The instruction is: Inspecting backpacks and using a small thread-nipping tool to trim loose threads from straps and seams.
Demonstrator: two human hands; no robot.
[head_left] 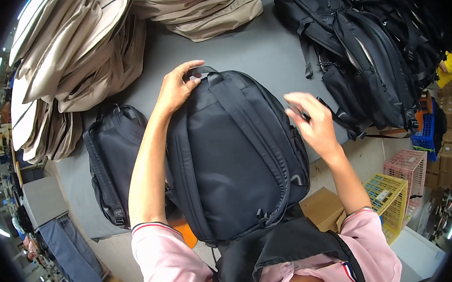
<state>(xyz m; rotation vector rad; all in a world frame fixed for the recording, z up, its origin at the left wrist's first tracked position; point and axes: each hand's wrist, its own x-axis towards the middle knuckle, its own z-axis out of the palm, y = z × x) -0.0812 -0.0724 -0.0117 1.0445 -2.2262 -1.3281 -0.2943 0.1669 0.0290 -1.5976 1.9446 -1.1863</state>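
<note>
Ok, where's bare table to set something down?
The widest bare patch of the flat grey tabletop lies between the beige fabric stack at the top, the large black fabric backpack and the heaped black backpacks at right. A narrow strip shows left of the small black backpack. The beige fabric pile crowds upper left; the heaped backpacks, upper right.

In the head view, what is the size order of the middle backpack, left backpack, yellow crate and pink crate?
1. Middle backpack
2. Left backpack, partly hidden
3. Yellow crate and pink crate: too alike to rank
</note>
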